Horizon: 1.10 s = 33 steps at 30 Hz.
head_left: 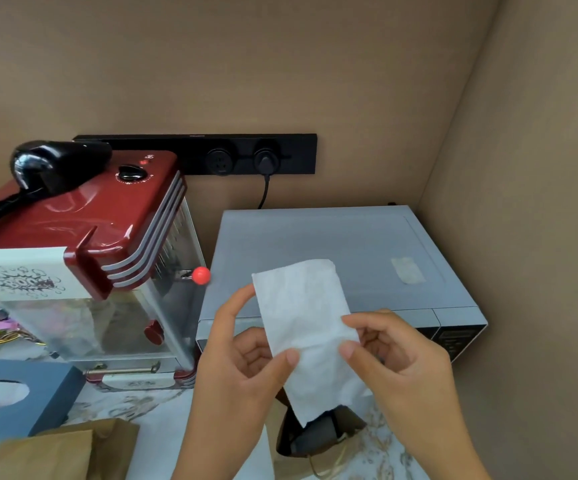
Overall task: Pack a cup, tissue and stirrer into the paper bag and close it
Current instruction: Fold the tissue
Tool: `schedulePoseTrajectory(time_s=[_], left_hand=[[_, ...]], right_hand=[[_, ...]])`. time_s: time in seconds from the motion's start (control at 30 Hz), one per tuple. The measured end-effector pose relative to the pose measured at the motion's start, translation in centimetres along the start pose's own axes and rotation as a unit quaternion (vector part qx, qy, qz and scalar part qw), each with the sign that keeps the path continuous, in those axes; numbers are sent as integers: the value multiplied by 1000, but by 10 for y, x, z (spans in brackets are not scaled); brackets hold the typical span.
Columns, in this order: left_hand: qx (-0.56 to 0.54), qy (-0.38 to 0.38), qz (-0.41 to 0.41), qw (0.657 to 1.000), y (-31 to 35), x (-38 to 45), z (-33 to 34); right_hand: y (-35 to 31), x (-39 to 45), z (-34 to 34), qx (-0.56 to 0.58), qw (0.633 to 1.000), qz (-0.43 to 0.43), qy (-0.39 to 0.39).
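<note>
A folded white tissue [306, 327] is held up in front of me by both hands. My left hand [246, 368] pinches its left edge between thumb and fingers. My right hand [391, 358] pinches its right edge. Directly below the tissue stands an open brown paper bag [346, 448] on the marble counter, and a dark cup [315, 436] shows inside its mouth. The tissue's lower corner hangs just over the bag's opening. I see no stirrer.
A grey microwave [332, 251] stands behind the hands. A red popcorn machine [83, 244] is at the left. A blue tissue box [38, 393] sits at the lower left, with more brown paper bags [62, 452] in front of it. Walls close in behind and at the right.
</note>
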<state>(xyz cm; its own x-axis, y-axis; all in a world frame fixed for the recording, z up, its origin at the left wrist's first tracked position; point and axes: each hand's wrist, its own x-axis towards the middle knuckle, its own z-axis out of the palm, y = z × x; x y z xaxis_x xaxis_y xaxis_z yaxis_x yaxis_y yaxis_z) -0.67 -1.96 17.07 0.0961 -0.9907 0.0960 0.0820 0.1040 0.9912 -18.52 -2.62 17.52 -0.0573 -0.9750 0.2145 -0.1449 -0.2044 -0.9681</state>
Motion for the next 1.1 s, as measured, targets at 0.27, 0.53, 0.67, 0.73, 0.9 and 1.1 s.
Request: schedulePoseTrajectory(time_s=[0.27,0.53,0.67,0.73,0.9,1.1], left_hand=[[57,20,11,998,-3,-7,-10],[168,3,42,985,-8,-13,-10],[167,-5,44,985,-6,-15,-9],[176,-9,42,983,-6,-16,-9],[267,-84,71,957,7,-11,-2],[79,-17,6,997,5,0,12]], right_hand=[[0,-6,1,14,999,-25,15],[8,-11,-2,-18,999,-38,-9],[14,-11,-3,-35,998,-45,-10],[13,-11,-5,-28,999,-32,-29],[-1,-6,-4,-20,993,-25,-111],[-1,5,-5,235,953,138,-130]])
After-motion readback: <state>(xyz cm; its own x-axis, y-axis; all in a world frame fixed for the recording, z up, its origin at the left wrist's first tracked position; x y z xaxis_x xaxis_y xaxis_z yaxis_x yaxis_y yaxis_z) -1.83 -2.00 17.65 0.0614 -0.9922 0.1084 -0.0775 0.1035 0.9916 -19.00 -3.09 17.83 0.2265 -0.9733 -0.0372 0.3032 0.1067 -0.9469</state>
